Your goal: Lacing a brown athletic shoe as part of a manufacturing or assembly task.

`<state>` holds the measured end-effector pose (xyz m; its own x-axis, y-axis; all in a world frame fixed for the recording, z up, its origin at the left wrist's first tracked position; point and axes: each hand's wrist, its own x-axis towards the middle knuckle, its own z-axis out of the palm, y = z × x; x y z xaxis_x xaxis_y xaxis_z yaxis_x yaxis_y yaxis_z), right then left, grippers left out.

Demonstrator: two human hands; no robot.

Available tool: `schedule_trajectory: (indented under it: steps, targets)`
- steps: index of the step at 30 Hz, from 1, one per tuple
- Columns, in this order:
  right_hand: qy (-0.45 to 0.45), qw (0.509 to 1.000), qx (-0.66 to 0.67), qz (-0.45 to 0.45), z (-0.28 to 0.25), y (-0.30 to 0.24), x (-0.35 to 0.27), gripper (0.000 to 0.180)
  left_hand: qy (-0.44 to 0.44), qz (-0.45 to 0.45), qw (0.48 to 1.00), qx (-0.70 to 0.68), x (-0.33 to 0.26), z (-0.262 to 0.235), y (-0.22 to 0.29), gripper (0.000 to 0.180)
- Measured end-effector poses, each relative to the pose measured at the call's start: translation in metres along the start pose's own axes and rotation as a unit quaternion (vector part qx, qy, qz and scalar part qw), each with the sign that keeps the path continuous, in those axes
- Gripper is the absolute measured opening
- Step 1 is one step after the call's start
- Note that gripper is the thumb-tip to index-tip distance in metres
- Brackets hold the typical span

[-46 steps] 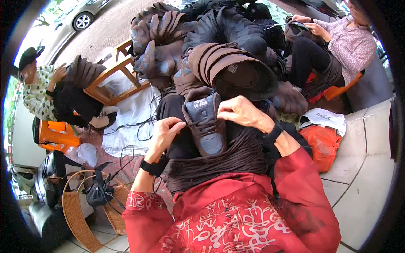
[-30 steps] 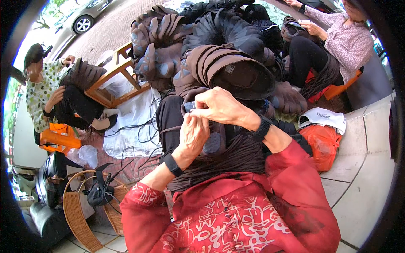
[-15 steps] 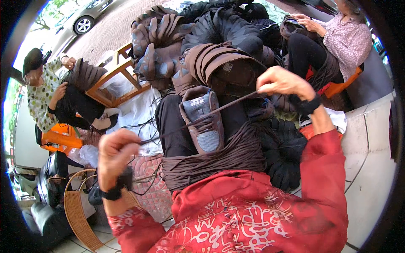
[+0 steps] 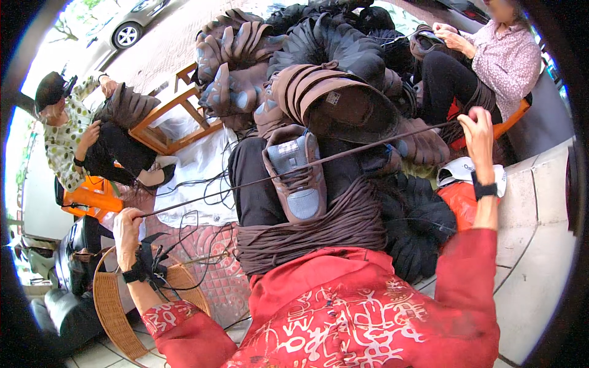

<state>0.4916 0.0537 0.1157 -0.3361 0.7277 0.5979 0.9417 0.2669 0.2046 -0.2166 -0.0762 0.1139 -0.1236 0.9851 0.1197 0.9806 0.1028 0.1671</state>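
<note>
Over the shoe, left hand at eight o'clock, right hand at two pinch a lace, apart for tautness

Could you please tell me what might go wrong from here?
The shoe upper could be tugged askew: the dark lace stretched from left hand to right hand crosses over it, and neither hand steadies it. The lace bundle across the lap may tangle. The nested brown uppers, tilted just beyond, might slump.
</note>
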Motion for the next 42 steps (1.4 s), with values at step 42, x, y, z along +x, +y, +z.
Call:
schedule_trajectory:
  steps: [42]
  targets:
    - [-0.33, 0.662, 0.645, 0.195, 0.091, -0.244, 0.029, 0.012, -0.246, 0.005, 0.695, -0.676, 0.082, 0.133, 0.276, 0.014]
